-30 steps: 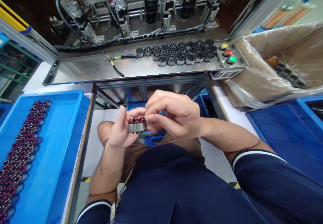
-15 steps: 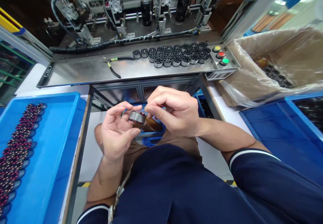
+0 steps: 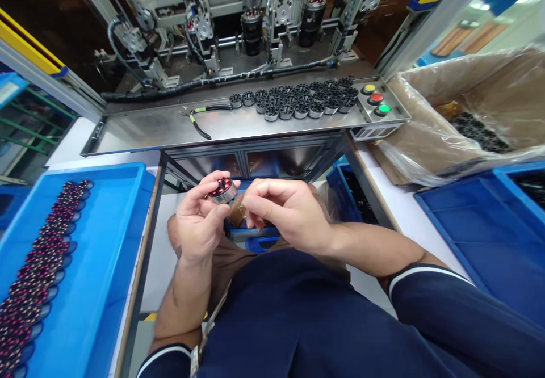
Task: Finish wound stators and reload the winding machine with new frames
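Observation:
My left hand (image 3: 198, 222) grips a small round metal stator with red copper windings (image 3: 222, 189), holding it up in front of my lap with the wound face tilted toward me. My right hand (image 3: 283, 210) is closed in a pinch just right of it, thumb and fingers pressed together near the stator's edge; what it pinches is too small to make out. Both hands hover below the front edge of the steel shelf (image 3: 149, 125).
A blue tray (image 3: 106, 242) at left holds several wound stators (image 3: 38, 259) in rows. Several bare stator cores (image 3: 293, 101) and pliers (image 3: 198, 117) lie on the shelf beside yellow, red and green buttons (image 3: 376, 99). A lined cardboard box (image 3: 468, 111) and blue bin (image 3: 489, 230) sit right.
The left hand has raised and turned the stator so its red windings face me. The right hand has slid slightly down and away from it, still pinched.

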`<control>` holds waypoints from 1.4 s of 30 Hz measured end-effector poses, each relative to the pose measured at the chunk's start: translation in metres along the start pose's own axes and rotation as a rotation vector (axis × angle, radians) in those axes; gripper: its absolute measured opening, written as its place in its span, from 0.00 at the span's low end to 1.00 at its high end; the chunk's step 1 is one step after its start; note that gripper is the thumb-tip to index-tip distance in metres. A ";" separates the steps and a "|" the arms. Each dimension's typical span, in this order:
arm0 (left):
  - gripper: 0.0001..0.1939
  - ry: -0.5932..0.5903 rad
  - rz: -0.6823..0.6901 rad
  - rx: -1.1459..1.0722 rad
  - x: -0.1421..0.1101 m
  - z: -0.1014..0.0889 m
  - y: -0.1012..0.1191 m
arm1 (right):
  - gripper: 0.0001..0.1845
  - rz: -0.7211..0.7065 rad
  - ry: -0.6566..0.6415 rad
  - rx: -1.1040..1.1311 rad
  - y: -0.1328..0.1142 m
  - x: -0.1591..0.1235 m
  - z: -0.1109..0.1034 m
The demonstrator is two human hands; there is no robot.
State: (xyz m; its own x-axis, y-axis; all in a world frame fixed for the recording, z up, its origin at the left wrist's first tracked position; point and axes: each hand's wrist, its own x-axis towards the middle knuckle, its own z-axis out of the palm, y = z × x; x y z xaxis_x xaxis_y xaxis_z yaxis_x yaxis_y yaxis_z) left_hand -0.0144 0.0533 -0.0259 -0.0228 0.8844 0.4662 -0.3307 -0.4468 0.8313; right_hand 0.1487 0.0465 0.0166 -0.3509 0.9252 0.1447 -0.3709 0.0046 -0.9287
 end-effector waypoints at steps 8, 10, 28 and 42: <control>0.15 -0.014 -0.004 -0.004 0.001 -0.005 0.000 | 0.22 0.211 -0.037 0.244 0.020 0.003 0.008; 0.16 -0.035 0.003 -0.008 0.002 -0.006 0.000 | 0.21 0.239 -0.045 0.296 0.022 0.003 0.007; 0.41 -0.095 0.089 0.206 0.001 -0.013 0.018 | 0.25 0.169 -0.190 0.434 0.038 0.005 -0.005; 0.25 0.019 0.069 0.699 -0.015 -0.003 0.032 | 0.16 -0.794 -0.096 -0.502 0.023 0.009 -0.027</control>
State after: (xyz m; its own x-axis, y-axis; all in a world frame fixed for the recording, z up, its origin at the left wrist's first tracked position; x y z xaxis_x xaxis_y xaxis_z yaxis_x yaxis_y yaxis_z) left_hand -0.0273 0.0261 -0.0075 -0.0401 0.8505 0.5245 0.3556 -0.4784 0.8029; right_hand 0.1596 0.0649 -0.0129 -0.2317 0.5462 0.8050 -0.1262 0.8036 -0.5816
